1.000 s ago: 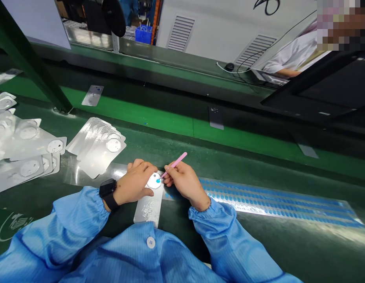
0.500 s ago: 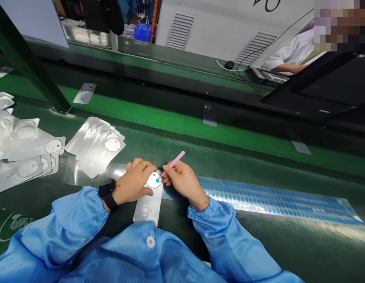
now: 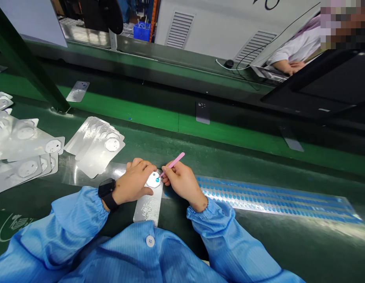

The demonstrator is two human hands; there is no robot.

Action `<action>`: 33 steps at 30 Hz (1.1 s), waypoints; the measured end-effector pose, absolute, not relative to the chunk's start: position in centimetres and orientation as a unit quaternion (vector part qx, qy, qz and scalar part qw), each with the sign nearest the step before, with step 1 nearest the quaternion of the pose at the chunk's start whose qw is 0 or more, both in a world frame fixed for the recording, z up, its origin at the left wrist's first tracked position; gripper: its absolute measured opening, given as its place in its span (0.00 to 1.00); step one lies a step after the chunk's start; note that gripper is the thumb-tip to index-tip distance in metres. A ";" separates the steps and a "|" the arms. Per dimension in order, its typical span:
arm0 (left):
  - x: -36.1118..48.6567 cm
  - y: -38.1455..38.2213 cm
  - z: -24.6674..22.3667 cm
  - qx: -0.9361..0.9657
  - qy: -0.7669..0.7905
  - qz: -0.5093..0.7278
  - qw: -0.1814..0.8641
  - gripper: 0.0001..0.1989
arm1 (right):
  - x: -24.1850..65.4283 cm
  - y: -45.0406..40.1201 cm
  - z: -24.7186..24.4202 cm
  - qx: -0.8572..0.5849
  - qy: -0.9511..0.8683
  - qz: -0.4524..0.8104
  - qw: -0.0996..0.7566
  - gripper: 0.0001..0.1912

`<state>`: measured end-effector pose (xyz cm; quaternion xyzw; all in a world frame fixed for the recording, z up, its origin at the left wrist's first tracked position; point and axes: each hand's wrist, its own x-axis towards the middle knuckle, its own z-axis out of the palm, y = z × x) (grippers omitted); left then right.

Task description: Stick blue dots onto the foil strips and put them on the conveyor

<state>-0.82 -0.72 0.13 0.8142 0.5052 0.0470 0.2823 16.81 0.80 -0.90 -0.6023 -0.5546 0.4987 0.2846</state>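
A flat silvery plate (image 3: 147,208) with a white round area near its top lies in front of me. My left hand (image 3: 135,181) rests on the plate's upper left part, fingers spread. Pink tweezers (image 3: 178,159) are pinched in my right hand (image 3: 182,181), to the right of the plate. Their tip touches or nearly touches a small blue dot (image 3: 157,180) on the white area. A clear strip with rows of blue dots (image 3: 273,200) lies to the right, partly behind my right hand.
Fanned silvery plates (image 3: 96,147) lie to the left, with more plates (image 3: 23,137) at the far left. Behind, a green belt (image 3: 164,120) carries several spaced pieces. Across it are a black panel (image 3: 318,86) and a person's hands (image 3: 291,67).
The pieces on the green belt have shifted left. Across the bench, the person's hands have come together. My own hands have hardly moved.
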 end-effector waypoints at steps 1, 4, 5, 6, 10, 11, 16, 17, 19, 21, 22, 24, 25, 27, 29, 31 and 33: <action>-0.8 -0.7 0.2 0.814 0.505 0.046 0.284 0.26 | 16.9 0.7 -0.9 -0.598 -0.560 0.496 0.287 0.06; -0.7 -0.6 0.4 0.812 0.507 0.036 0.287 0.27 | 17.1 0.5 -1.0 -0.586 -0.573 0.492 0.294 0.08; -0.7 -0.6 0.5 0.812 0.508 0.032 0.287 0.27 | 17.1 0.5 -1.1 -0.582 -0.576 0.492 0.295 0.08; -0.7 -0.6 0.5 0.811 0.509 0.029 0.287 0.27 | 17.2 0.4 -1.1 -0.580 -0.579 0.491 0.295 0.09; -0.7 -0.6 0.6 0.815 0.506 0.024 0.280 0.27 | 17.3 0.3 -1.4 -0.572 -0.596 0.479 0.296 0.10; -0.7 -0.6 0.6 0.816 0.506 0.022 0.278 0.26 | 17.4 0.3 -1.5 -0.570 -0.604 0.472 0.297 0.10; -0.6 -0.5 0.5 0.819 0.504 0.017 0.273 0.26 | 17.5 -0.1 -1.7 -0.559 -0.647 0.432 0.287 0.09; -0.6 -0.5 0.5 0.819 0.505 0.018 0.273 0.26 | 17.5 -0.1 -1.6 -0.556 -0.654 0.428 0.285 0.09; -0.5 -0.4 0.4 0.817 0.507 0.020 0.275 0.25 | 17.8 -0.1 -1.5 -0.545 -0.667 0.423 0.280 0.09; -0.5 -0.4 0.3 0.816 0.508 0.022 0.277 0.25 | 18.2 -0.2 -1.1 -0.537 -0.680 0.403 0.293 0.08; -0.5 -0.4 0.3 0.816 0.507 0.024 0.277 0.25 | 18.5 -0.3 -0.9 -0.534 -0.691 0.374 0.313 0.08; -0.5 -0.4 0.2 0.817 0.505 0.025 0.278 0.26 | 19.0 -0.6 -0.5 -0.516 -0.723 0.282 0.362 0.08; -0.5 -0.4 0.2 0.817 0.505 0.026 0.278 0.27 | 19.2 -0.8 -0.3 -0.497 -0.747 0.235 0.374 0.08; -0.4 -0.4 0.2 0.817 0.504 0.027 0.280 0.27 | 19.3 -1.5 -0.2 -0.448 -0.808 0.179 0.338 0.09; -0.4 -0.5 0.3 0.816 0.506 0.028 0.279 0.26 | 19.1 -2.3 -0.5 -0.422 -0.861 0.161 0.234 0.13; -0.4 -0.5 0.4 0.816 0.506 0.030 0.276 0.25 | 18.7 -2.8 -1.0 -0.428 -0.884 0.145 0.122 0.15; -0.4 -0.5 0.4 0.818 0.504 0.031 0.274 0.24 | 18.4 -3.1 -1.4 -0.446 -0.884 0.128 0.056 0.16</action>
